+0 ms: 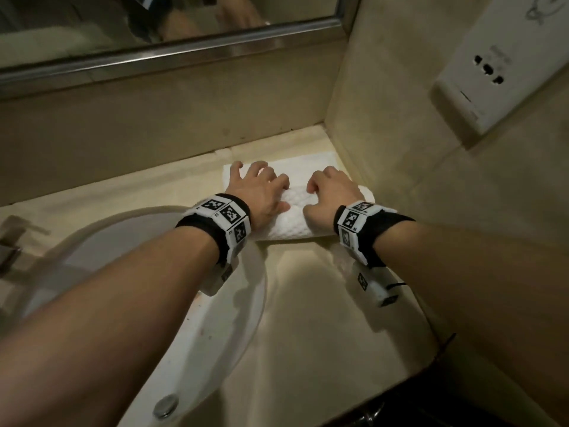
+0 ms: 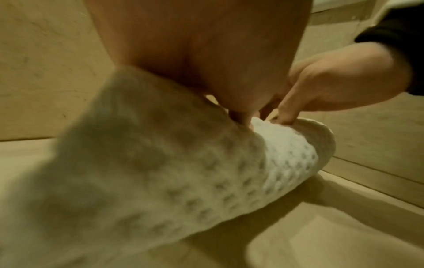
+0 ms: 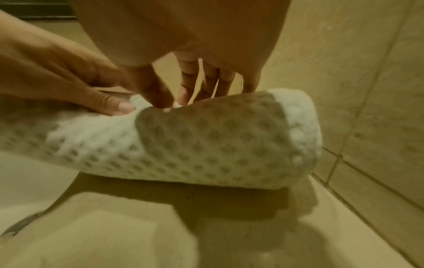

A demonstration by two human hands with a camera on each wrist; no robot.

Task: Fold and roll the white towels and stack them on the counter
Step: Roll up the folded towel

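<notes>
Both hands on a half-rolled towel in the worktop's corner.

The left hand (image 1: pixel 258 192) and right hand (image 1: pixel 329 195) curl their fingers over the rolled part of the white towel (image 1: pixel 291 221), whose flat remainder lies beyond them on the worktop (image 1: pixel 308 303).

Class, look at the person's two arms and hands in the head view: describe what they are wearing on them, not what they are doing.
Both forearms are bare, with no sleeves. Each wrist carries a black strap with white blocks printed with black-and-white square code markers: left wristband, right wristband. A small white unit hangs under each wrist; a thin black cable runs from the right one. The left hand and right hand wear no gloves.
</notes>
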